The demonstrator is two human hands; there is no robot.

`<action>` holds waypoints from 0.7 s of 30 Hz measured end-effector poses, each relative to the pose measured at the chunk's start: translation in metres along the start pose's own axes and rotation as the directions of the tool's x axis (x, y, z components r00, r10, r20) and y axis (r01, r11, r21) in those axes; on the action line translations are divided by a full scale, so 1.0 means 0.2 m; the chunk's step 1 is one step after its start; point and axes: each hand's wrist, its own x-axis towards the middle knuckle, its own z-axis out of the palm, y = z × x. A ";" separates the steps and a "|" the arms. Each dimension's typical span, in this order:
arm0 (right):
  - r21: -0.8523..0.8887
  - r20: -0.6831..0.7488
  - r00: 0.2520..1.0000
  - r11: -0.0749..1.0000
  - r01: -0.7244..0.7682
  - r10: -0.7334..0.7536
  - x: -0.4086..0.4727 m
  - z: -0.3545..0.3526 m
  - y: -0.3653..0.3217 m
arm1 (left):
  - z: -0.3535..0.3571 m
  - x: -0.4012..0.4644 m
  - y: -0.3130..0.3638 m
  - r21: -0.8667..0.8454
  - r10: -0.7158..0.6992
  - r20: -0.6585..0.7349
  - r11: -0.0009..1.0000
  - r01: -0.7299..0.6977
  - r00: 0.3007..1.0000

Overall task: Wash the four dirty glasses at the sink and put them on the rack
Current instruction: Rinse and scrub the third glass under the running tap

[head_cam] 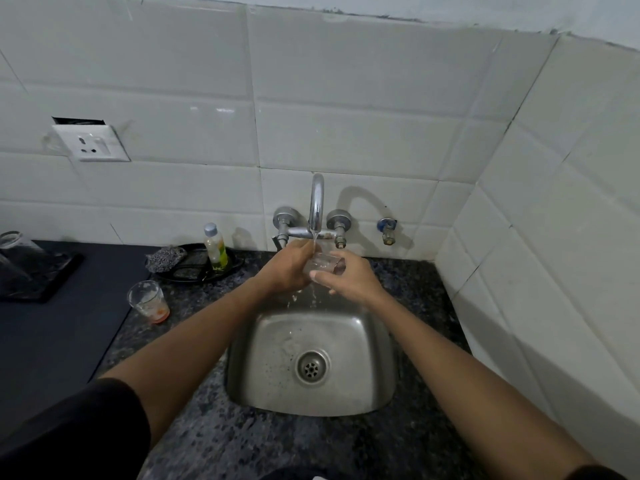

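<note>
A clear glass [323,263] lies tilted under the running tap [316,202], above the steel sink [375,341]. My left hand [289,268] grips it from the left and my right hand [349,277] holds its right side, thumb across the front. Water spills off it into the basin. A dirty glass [148,302] with orange residue stands upright on the counter, left of the sink. At the far left edge, clear glasses [14,258] rest on a dark tray-like rack [52,282].
A scrubber [165,259] and a dish-soap bottle [215,249] sit on a black dish [194,275] behind the dirty glass. A dark mat [62,341] covers the left counter. White tiled walls close the back and right; a wall socket [93,143] is upper left.
</note>
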 end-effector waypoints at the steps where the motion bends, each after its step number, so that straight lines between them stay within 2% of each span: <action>1: -0.093 -0.040 0.995 0.992 0.083 -0.087 -0.01 0.01 0.00 | 0.00 0.00 0.00 -0.001 -0.007 -0.005 1.000 0.007 1.000; 3: -0.085 -0.064 0.987 0.986 0.143 -0.148 -0.01 0.02 0.01 | 0.00 0.01 0.00 0.007 -0.025 -0.011 1.000 0.025 1.000; 4: -0.019 -0.056 0.993 0.995 0.099 -0.099 -0.01 0.02 0.01 | -0.01 0.01 -0.01 0.010 -0.022 -0.010 1.000 0.022 1.000; 7: 0.209 0.072 0.986 0.964 -0.163 0.151 -0.01 0.01 -0.02 | -0.01 0.01 -0.02 0.019 0.016 -0.009 1.000 -0.016 1.000; 8: 0.205 0.083 0.984 0.964 -0.170 0.156 0.00 0.01 -0.02 | 0.00 0.00 -0.02 0.016 0.028 -0.016 0.999 -0.028 0.999; 10: 0.005 -0.015 1.000 1.000 -0.008 0.008 -0.01 0.01 -0.01 | 0.01 0.00 -0.01 0.002 0.025 -0.036 1.000 -0.025 0.999; 12: -0.165 -0.075 0.985 0.976 0.141 -0.155 -0.01 0.03 0.00 | 0.01 0.01 -0.01 -0.016 0.011 -0.048 1.000 -0.012 0.999; 14: -0.108 -0.090 0.984 0.983 0.146 -0.155 -0.02 0.03 0.00 | 0.01 0.01 -0.03 -0.013 0.013 -0.042 1.000 -0.013 0.999; 17: 0.025 -0.074 0.997 1.000 0.010 -0.009 -0.02 0.03 -0.03 | 0.02 0.01 -0.05 0.001 -0.006 -0.037 1.000 0.006 0.999; 21: -0.074 -0.120 0.985 0.990 0.116 -0.125 -0.01 0.03 -0.03 | 0.05 0.01 -0.04 -0.052 -0.087 -0.007 0.995 0.087 0.996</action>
